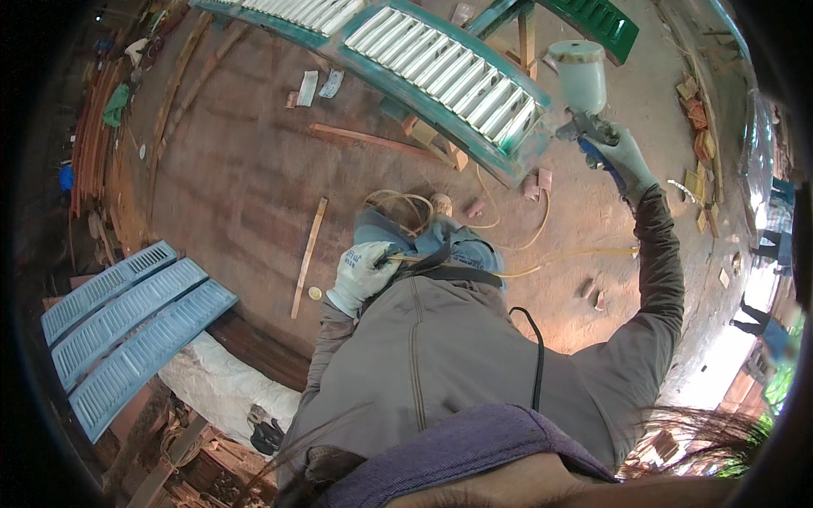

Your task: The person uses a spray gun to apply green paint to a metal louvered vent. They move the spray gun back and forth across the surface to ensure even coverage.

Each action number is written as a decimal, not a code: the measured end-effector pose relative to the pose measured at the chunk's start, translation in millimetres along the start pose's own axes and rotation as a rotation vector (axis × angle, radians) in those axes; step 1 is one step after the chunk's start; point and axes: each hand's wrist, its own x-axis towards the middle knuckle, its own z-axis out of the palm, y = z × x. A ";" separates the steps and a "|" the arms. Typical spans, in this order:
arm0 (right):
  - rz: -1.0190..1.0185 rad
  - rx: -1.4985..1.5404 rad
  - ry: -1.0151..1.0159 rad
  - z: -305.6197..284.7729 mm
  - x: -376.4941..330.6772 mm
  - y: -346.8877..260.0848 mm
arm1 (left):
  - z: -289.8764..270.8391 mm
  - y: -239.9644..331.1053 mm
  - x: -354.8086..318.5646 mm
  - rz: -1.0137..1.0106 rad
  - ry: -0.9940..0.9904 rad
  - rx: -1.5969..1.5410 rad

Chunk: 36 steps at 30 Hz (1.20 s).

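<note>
My right hand (625, 152), in a white glove, is raised at the right, wrapped round the blue grip of a spray gun (584, 127). A whitish paint cup (583, 80) stands upright on top of the gun. The nozzle points left at the near end of a louvred panel (445, 72) with a green frame and pale, shiny slats. At my waist, my gloved left hand (364, 275) is closed round a thin yellow hose (542, 267). The hose stretches off to the right, and its loops lie by my legs. My left fingertips are partly hidden.
Another green panel (597, 25) lies beyond the gun. Three light-blue louvred panels (140, 309) rest at the left beside a white sack (224, 377). Wooden strips (308, 258) and brick pieces (535, 183) lie on the floor. People (769, 330) stand at the far right.
</note>
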 end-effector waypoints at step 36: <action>-0.098 -0.601 0.385 8.8 2.6 -34.6 | -33.8 -26.3 41.1 -0.007 -0.118 -0.108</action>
